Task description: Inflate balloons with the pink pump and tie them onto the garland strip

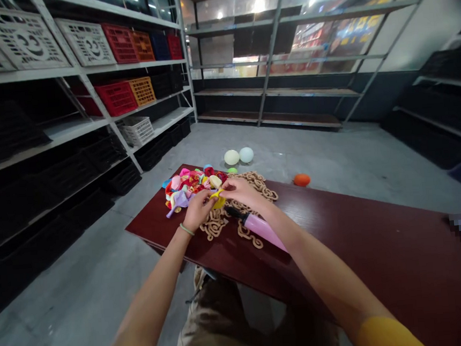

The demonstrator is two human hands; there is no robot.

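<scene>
2 hands of mine meet near the centre of the frame: my left hand [198,208] and right hand [240,190] both pinch a limp yellow balloon [218,200] above the tan curly strands [253,240]. I can't tell which end is its neck, since my grip covers part of it. To handle it well, I'd pinch lightly, angle my nails off the thin rubber, and ease it evenly rather than tug from 1 side. The pink pump [264,231] lies just right of centre, partly behind my right forearm [309,247], so I'd hold that arm clear and avoid brushing the loose balloons [189,182], left of centre, off the table [339,212].
</scene>
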